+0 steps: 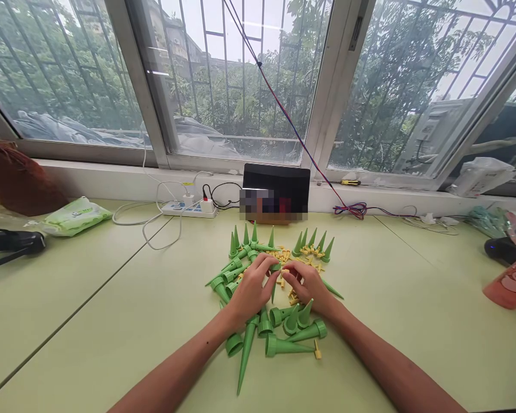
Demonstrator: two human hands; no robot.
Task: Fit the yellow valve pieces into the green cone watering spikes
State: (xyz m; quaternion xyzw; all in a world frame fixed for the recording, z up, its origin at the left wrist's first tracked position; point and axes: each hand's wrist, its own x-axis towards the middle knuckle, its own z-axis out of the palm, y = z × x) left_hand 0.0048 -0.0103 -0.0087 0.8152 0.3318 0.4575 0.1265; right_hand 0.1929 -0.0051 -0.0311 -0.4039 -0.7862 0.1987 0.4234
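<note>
My left hand [250, 291] is closed around the wide end of a green plastic watering spike [273, 291], whose tip points down. Close beside it, my right hand [308, 283] pinches a small yellow valve piece [284, 271] near the spike's collar; the fingers partly hide it. Green spikes lie heaped left of and in front of my hands, such as a long one [247, 350] pointing towards me. Several more green spikes [313, 237] stand tip up behind my right hand, with yellow pieces by their bases. Loose yellow pieces [284, 254] lie between the groups.
At the back of the pale green table [124, 321] stands a dark screen [276, 178], partly blurred. A white power strip [189, 209] with cables lies left of it. A green wipes pack [75, 216] is at the left, an orange-red cup [511, 282] at the right edge.
</note>
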